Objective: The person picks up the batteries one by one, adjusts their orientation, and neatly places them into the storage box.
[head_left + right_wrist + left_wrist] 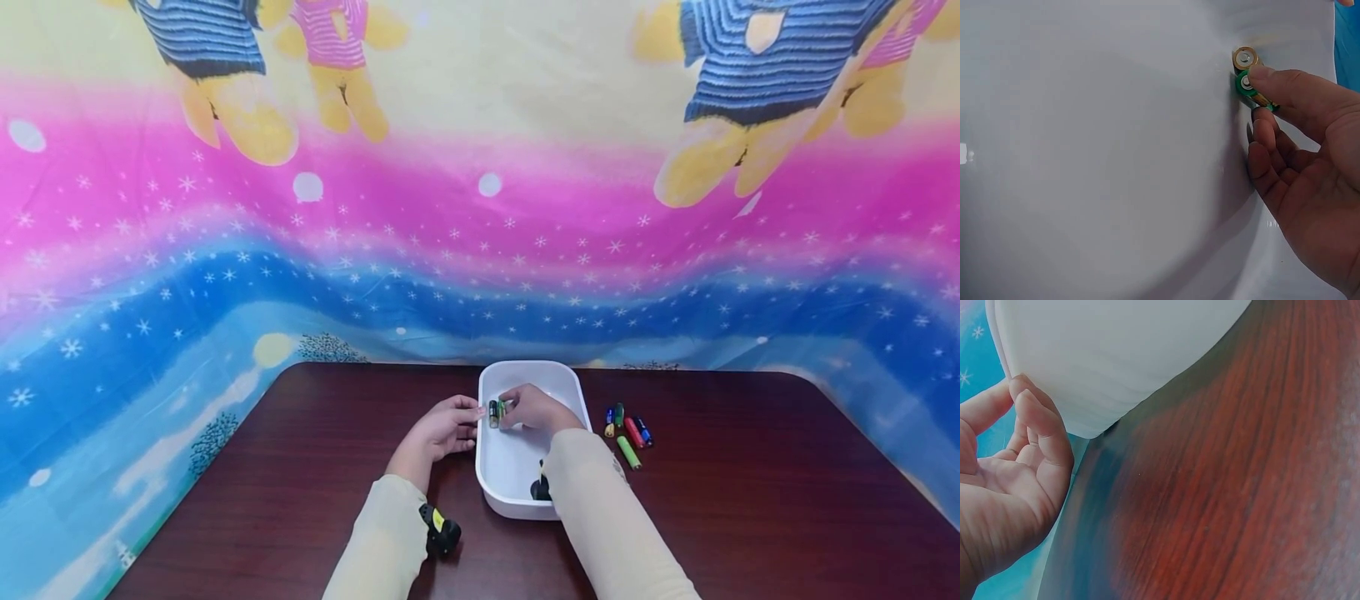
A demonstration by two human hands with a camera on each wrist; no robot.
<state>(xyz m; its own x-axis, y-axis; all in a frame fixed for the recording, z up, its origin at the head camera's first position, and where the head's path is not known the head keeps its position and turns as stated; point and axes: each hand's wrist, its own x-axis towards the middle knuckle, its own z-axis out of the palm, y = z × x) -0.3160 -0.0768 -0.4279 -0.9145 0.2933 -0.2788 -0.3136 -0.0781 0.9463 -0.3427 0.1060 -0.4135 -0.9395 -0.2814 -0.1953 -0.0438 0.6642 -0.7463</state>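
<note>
Inside a white plastic tub point(517, 475), a black-and-gold battery point(493, 414) lies along the left wall. Right beside it, my right hand point(534, 408) pinches a green battery point(1247, 82) between thumb and fingers. In the right wrist view the two batteries lie side by side, with the gold-ended one point(1245, 57) partly hidden behind the green one. At the tub's left rim is my left hand point(447, 423). The left wrist view shows its thumb and forefinger pinching the rim, the other fingers point(1054, 434) curled outside the wall.
On the dark wood table point(720, 500), several loose batteries lie right of the tub, among them a light green one point(628, 452) and a red one point(633, 432). A patterned cloth point(450, 250) hangs behind the table. Black cameras point(442, 533) are strapped to the wrists.
</note>
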